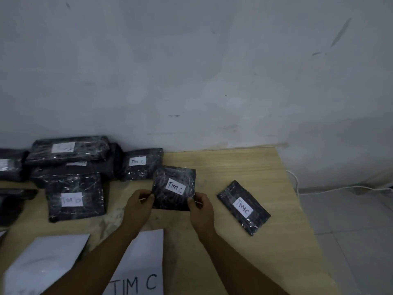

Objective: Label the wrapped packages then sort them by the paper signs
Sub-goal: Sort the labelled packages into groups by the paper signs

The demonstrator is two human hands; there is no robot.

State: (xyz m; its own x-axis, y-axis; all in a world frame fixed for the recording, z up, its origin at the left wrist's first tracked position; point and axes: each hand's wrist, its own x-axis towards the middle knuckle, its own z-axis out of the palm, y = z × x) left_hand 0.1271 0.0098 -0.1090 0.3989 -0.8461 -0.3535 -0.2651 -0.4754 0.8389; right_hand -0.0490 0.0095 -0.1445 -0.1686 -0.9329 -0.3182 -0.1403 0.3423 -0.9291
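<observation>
- Left hand point(139, 202) and right hand point(200, 204) each pinch a side of a black package point(173, 188) — labelled "TIM C".
- It's held over the table point(234, 167), beyond the "TIM C" sign point(140, 271).

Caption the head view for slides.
Left hand and right hand hold a black plastic-wrapped "Tim C" package at the wooden table.

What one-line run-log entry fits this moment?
left hand: holds package | right hand: holds package | label: TIM C | sign: TIM C
</observation>
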